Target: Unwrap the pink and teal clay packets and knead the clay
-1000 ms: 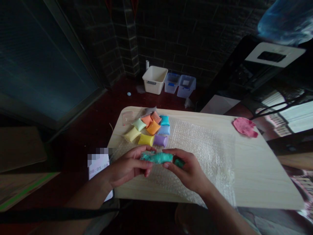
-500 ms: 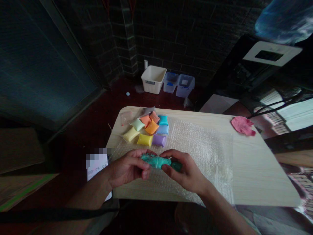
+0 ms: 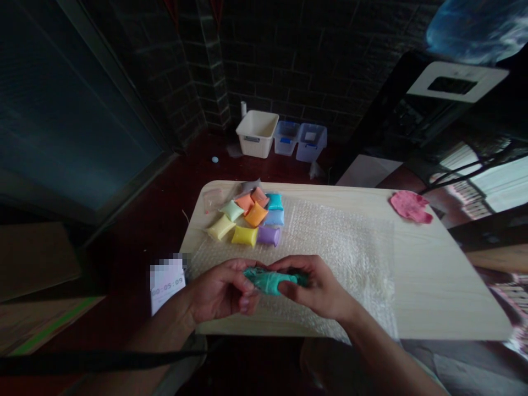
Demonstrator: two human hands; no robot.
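Observation:
A green packet of soft clay in clear plastic is held between both hands, above the near part of the table. My left hand pinches its left end between thumb and fingers. Around the right end, my right hand closes with the thumb in front, hiding part of the wrapper. Beyond the hands lies a group of small pillow-shaped packets in several colours; a yellow packet and a purple packet are the nearest to them.
Bubble wrap covers the middle of the pale table. A pink cloth-like piece lies at the far right. To the left, a phone shows a timer. A white bin and two clear boxes stand on the floor behind.
Both hands and the green packet sit slightly lower in view. My right thumb has shifted on the packet, and the right fingers cover more of its right end.

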